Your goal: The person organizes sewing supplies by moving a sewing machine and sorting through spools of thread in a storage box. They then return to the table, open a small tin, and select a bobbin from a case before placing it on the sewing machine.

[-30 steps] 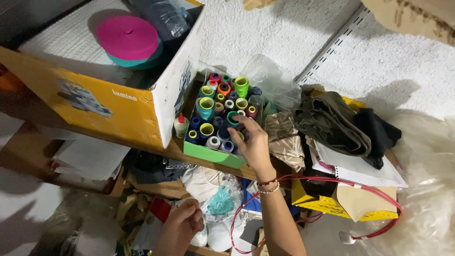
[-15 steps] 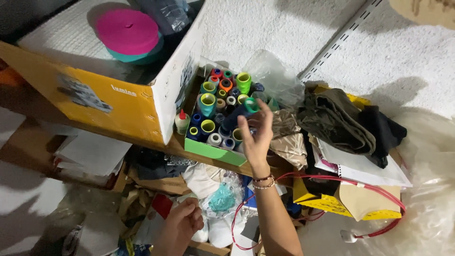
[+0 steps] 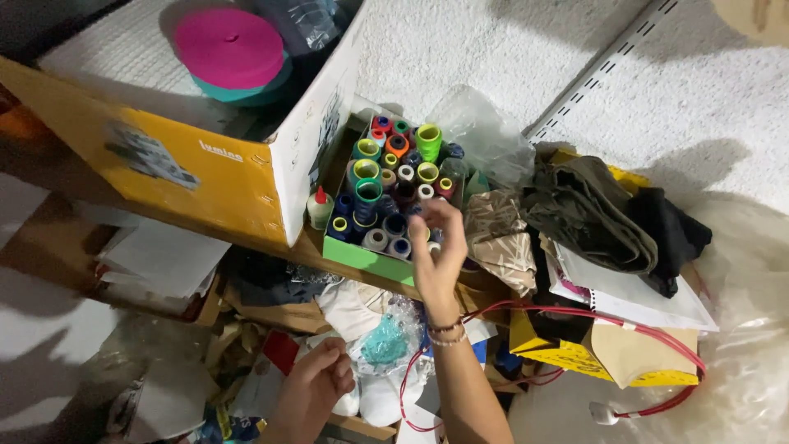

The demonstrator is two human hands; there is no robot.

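A green box (image 3: 362, 256) full of upright thread spools (image 3: 386, 177) in many colours stands on a wooden shelf. My right hand (image 3: 436, 247) reaches up to the box's near right corner, back of the hand towards me, fingers curved over the front spools. It is blurred, so a grip on a spool is unclear. My left hand (image 3: 312, 390) hangs low below the shelf with its fingers curled in, next to white cloth bundles (image 3: 370, 395); nothing shows in it.
A large yellow and white carton (image 3: 205, 181) with pink and teal tape rolls (image 3: 230, 49) stands left of the box. A small glue bottle (image 3: 320, 210) sits between them. Folded dark clothes (image 3: 608, 218), papers, a yellow box (image 3: 641, 374) and a red cord (image 3: 657, 345) lie to the right.
My right hand lifted off the spools half a second ago and has now come back down to the front corner of the box. My left hand stayed low.
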